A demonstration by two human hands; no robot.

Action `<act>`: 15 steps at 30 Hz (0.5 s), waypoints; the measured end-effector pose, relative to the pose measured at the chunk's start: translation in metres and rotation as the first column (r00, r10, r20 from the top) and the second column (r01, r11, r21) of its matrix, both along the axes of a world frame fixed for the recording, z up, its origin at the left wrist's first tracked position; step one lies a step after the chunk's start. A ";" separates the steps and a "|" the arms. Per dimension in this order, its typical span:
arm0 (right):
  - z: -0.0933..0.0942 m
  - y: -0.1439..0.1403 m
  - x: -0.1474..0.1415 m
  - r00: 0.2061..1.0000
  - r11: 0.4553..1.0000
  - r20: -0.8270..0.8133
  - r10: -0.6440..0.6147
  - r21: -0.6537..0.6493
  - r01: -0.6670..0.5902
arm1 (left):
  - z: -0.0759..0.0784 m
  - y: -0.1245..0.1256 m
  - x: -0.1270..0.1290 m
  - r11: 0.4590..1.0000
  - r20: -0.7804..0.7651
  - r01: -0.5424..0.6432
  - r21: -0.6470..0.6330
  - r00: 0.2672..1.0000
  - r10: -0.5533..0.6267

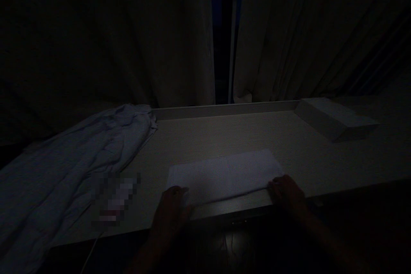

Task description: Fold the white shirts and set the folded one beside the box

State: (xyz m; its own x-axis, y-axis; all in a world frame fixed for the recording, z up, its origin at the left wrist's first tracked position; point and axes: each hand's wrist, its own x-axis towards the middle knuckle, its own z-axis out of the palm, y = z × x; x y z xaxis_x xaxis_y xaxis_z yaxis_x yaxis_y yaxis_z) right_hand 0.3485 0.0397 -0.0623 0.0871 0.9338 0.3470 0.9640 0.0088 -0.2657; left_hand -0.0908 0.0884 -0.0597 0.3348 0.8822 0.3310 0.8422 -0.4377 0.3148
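Touching hands: left hand [171, 207] at pale cloth's [224, 175] eight o'clock, right hand [289, 192] at four — too dim to tell if fingers pinch.
Pale cloth: flat on tabletop [224, 133], between hands — uneven tugging could skew it.
Box [337, 113]: two o'clock, farther.

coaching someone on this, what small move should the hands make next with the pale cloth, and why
Perhaps a gentle outward pull to straighten the near edge: the left hand and right hand are at the two near corners of the pale cloth, which lies spread on the light surface. It is too dark to tell how firmly either hand grips.
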 end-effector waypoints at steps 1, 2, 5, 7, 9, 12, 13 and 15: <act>-0.003 -0.005 -0.017 0.990 0.990 0.030 0.139 -0.026 -0.138 | 0.000 -0.004 0.024 0.994 -0.034 0.103 0.025 0.994 -0.102; -0.008 -0.009 -0.034 0.973 0.975 0.049 0.224 -0.027 -0.223 | 0.000 -0.005 0.048 0.984 -0.077 0.174 0.036 0.982 -0.171; -0.023 -0.009 -0.071 0.970 0.968 0.044 0.238 0.075 -0.241 | -0.004 0.002 0.116 0.947 -0.205 0.318 0.044 0.931 -0.303; -0.032 -0.003 -0.081 0.983 0.976 0.052 0.175 0.122 -0.180 | -0.008 0.014 0.146 0.926 -0.260 0.374 0.047 0.900 -0.351; -0.037 0.002 -0.082 0.990 0.985 0.089 0.113 0.123 -0.123 | -0.014 0.025 0.162 0.912 -0.280 0.404 0.072 0.886 -0.371; -0.042 0.006 -0.079 0.992 0.994 0.117 0.050 0.093 -0.061 | -0.024 0.034 0.169 0.912 -0.282 0.401 0.085 0.888 -0.364; -0.043 0.007 -0.079 0.993 0.996 0.109 0.037 0.081 -0.046 | -0.026 0.034 0.169 0.917 -0.279 0.392 0.074 0.891 -0.358; -0.043 0.007 -0.080 0.996 0.998 0.085 0.024 0.063 -0.029 | -0.027 0.031 0.168 0.920 -0.269 0.391 0.037 0.890 -0.368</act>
